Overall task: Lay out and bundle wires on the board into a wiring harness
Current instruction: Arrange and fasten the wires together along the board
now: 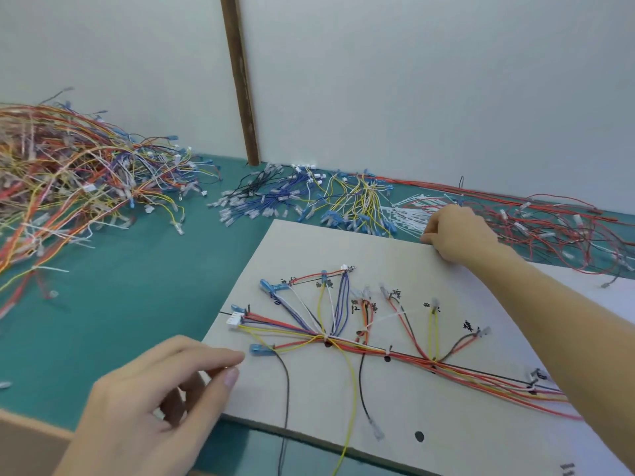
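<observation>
Lying between both hands (pixel 457 231), wires (pixel 343 338) on board (pixel 343 245).

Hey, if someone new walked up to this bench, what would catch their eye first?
Probably the big tangled heap of wires at far left on the green mat. Next, the board in the middle with its fanned-out harness. The right hand reaches into the white cable ties behind the board.

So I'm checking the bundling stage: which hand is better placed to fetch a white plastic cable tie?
The right hand. It is curled at the pile of white plastic cable ties beyond the board, while the left hand hovers by the board's near-left edge.
</observation>
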